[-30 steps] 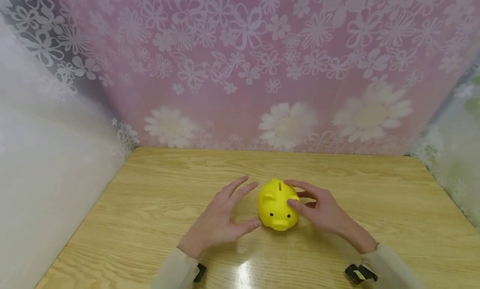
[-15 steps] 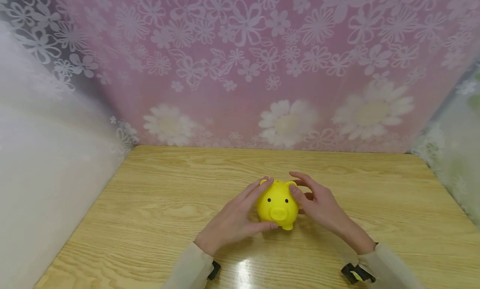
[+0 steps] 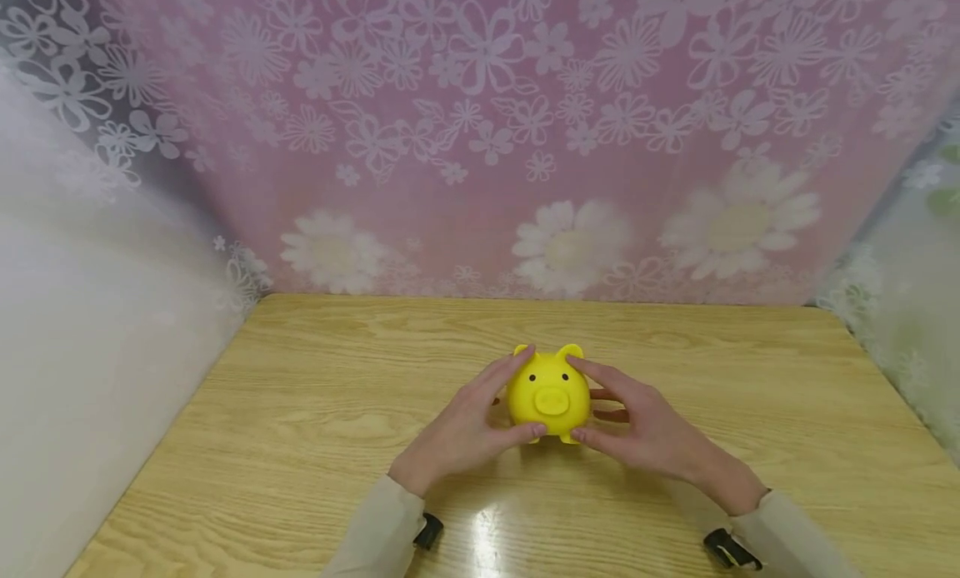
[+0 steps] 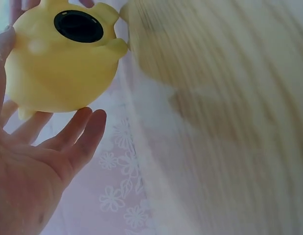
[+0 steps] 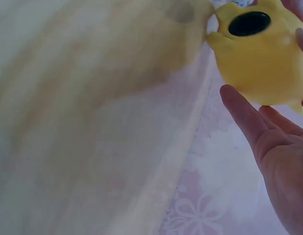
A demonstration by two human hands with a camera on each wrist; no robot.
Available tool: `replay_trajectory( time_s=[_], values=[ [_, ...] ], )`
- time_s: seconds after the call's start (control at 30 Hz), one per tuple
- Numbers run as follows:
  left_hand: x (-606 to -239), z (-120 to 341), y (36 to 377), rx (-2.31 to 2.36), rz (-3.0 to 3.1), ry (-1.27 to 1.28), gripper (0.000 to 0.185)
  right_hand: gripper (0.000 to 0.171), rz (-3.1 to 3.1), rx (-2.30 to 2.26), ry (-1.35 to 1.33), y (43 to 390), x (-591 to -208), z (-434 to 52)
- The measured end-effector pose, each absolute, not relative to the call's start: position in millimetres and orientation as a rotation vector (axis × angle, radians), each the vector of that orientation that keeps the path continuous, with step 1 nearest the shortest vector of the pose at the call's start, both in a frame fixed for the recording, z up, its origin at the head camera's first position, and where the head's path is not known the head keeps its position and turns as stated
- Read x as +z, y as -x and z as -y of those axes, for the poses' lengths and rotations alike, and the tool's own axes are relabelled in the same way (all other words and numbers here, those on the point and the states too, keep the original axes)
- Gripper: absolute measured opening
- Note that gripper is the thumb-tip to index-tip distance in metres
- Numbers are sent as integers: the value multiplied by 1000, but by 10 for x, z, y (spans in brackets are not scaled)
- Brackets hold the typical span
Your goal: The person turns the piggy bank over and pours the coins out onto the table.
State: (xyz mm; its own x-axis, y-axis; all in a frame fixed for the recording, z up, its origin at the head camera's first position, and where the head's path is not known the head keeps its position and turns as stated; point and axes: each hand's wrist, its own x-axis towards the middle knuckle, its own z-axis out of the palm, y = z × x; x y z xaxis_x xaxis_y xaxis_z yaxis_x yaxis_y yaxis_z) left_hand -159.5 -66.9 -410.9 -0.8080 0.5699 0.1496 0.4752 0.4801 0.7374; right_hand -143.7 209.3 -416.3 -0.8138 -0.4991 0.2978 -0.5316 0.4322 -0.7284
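- Pale wood-grain tabletop (image 3: 315, 411) carries the scene, and a yellow piggy bank (image 3: 549, 392) sits near its middle, face turned toward the person.
- From the wrist views, the pig's underside shows a round black plug hole (image 4: 79, 26), so the body is raised or tipped off the wood.
- Left hand (image 3: 463, 428) cups the pig's left flank, with its fingers curved up to the ear and its thumb under the snout side.
- Right hand (image 3: 643, 428) mirrors it on the other flank, fingers and thumb curved round the body; both hands grip the pig between them.
- Light beige sleeves (image 3: 371, 532) cover both forearms, and dark straps show at the wrists.
- Behind the tabletop hangs a pink curtain with white flowers (image 3: 525, 145); whitish sheeting (image 3: 97, 311) closes off the left side.
- Nothing stands between the hands and the pig.
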Motion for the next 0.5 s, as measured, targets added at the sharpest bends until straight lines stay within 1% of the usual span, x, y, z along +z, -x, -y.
replay_trajectory(
  time_s=[0.13,0.33,0.4,0.5],
  values=[
    [-4135,695,1606,1224,-2596,-927,88,82,2627,1368,-929,1462,-4218,-2083],
    [-4156,724,1620,1216,-2533,-945,107,79,2680,1564,-845,1477,-4228,-2083],
    [-4150,729,1625,1224,-2513,-962,107,78,2701,1649,-806,1481,-4225,-2087],
    [-4136,744,1632,1208,-2530,-1000,102,77,2726,1753,-747,1490,-4215,-2087]
  ],
)
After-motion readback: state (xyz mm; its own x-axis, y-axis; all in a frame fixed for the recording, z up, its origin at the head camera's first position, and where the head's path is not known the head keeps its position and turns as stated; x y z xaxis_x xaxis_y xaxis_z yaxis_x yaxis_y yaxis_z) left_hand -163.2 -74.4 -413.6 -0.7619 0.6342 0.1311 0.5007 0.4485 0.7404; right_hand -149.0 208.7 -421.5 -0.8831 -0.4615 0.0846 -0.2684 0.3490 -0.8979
